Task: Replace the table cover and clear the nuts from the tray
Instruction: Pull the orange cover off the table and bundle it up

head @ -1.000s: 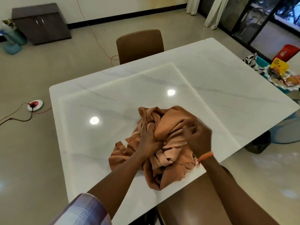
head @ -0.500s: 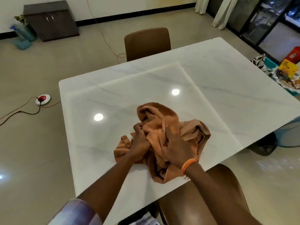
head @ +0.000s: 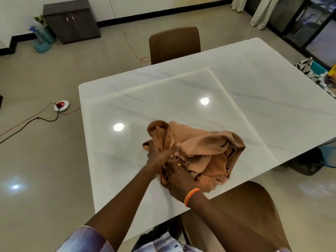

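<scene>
A crumpled orange-brown table cover (head: 205, 148) lies in a heap on the white marble table (head: 254, 88), near its front edge. My left hand (head: 154, 155) grips the heap's left side, fingers buried in the folds. Close beside it, my right hand (head: 179, 176), with an orange wristband, holds the cloth at its near left part. The two hands touch or overlap. At the far right edge, a tray (head: 330, 82) with a yellow packet shows only partly; no nuts can be made out.
One brown chair (head: 174, 44) stands at the table's far side, another (head: 245, 215) right in front of me. A red and white socket (head: 61, 105) with cables lies on the floor to the left. A dark cabinet (head: 71, 20) stands by the wall.
My right hand has moved left across the heap, from its right side to beside my left hand. The cloth has been bunched and shifted, with more of it spread to the right.
</scene>
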Demonstrator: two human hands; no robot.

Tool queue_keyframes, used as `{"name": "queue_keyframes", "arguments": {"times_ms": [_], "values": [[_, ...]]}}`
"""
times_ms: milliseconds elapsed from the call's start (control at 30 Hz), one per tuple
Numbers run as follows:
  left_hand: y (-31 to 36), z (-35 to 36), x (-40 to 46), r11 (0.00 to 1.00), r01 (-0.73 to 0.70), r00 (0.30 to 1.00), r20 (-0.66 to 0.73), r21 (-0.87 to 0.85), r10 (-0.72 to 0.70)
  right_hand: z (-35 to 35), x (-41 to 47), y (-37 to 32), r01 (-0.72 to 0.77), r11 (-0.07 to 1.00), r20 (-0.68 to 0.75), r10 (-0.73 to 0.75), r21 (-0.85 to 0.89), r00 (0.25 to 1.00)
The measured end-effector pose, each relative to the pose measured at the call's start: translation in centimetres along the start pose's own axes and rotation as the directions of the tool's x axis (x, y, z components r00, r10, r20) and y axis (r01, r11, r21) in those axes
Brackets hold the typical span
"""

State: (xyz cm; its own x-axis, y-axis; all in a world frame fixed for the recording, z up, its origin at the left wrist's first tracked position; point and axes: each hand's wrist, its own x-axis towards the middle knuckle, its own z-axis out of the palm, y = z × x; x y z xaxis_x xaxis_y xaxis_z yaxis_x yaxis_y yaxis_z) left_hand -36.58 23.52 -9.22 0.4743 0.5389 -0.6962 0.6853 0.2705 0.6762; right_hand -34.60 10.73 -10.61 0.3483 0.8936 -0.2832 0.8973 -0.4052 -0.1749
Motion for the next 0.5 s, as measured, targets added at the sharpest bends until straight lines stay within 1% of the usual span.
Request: {"name": "queue_keyframes", "arguments": {"times_ms": [33,67,100,133,167,200,233,267,300,333,367,400,433,467,500], "values": [[0.2,0.9,-0.3,0.995,-0.018,0.997,-0.068,0.103,0.025,0.0,0.0,-0.5,-0.007,1.000,0.046,0.006,0.018,0.999],[0.2,1.7,-0.7,0.975,-0.031,0.991,-0.123,0.219,0.059,0.1,0.1,-0.8,-0.007,1.000,0.098,0.008,-0.010,0.995],[0.0,2.5,-0.7,0.945,-0.033,0.983,-0.162,0.325,0.090,0.3,0.1,-0.9,0.012,0.998,0.120,-0.004,-0.066,0.993],[-0.2,3.1,-0.7,0.910,-0.025,0.977,-0.182,0.415,0.110,0.2,-0.2,-0.9,0.053,0.994,0.127,-0.040,-0.096,0.991],[-0.3,3.5,-0.5,0.879,-0.013,0.974,-0.194,0.477,0.119,-0.3,-0.7,-0.7,0.106,0.993,0.096,-0.101,-0.055,0.990],[-0.4,3.7,-0.2,0.862,0.005,0.974,-0.198,0.507,0.111,-0.6,-1.3,0.0,0.185,0.983,-0.007,-0.185,0.006,0.983],[-0.4,3.8,0.2,0.857,0.018,0.975,-0.199,0.515,0.099,-1.1,-2.0,0.7,0.270,0.961,-0.181,-0.256,0.059,0.950],[-0.3,3.7,0.6,0.860,0.025,0.977,-0.193,0.509,0.086,-1.8,-2.9,2.0,0.304,0.951,-0.388,-0.262,0.050,0.884],[-0.3,3.6,0.8,0.863,0.024,0.980,-0.180,0.505,0.079,-2.3,-3.6,3.6,0.252,0.967,-0.561,-0.185,0.044,0.807],[-0.3,3.5,1.0,0.861,0.020,0.982,-0.171,0.508,0.077,-2.8,-4.0,5.5,0.132,0.988,-0.664,-0.044,0.084,0.746],[-0.4,3.5,1.2,0.855,0.015,0.983,-0.166,0.519,0.083,-3.4,-4.3,7.7,-0.037,0.977,-0.694,0.174,0.208,0.699],[-0.6,3.5,1.3,0.844,0.015,0.982,-0.167,0.535,0.089,-3.7,-4.4,10.2,-0.201,0.898,-0.628,0.420,0.390,0.655],[-0.7,3.6,1.3,0.835,0.021,0.981,-0.172,0.550,0.089,-3.7,-4.2,12.6,-0.341,0.747,-0.465,0.636,0.571,0.616],[-0.7,3.8,1.2,0.830,0.031,0.981,-0.176,0.557,0.082,-3.8,-4.2,14.2,-0.424,0.566,-0.261,0.767,0.707,0.587],[-0.7,4.0,1.3,0.832,0.038,0.981,-0.178,0.553,0.074,-3.7,-4.1,15.4,-0.431,0.404,-0.080,0.797,0.807,0.599]]}}
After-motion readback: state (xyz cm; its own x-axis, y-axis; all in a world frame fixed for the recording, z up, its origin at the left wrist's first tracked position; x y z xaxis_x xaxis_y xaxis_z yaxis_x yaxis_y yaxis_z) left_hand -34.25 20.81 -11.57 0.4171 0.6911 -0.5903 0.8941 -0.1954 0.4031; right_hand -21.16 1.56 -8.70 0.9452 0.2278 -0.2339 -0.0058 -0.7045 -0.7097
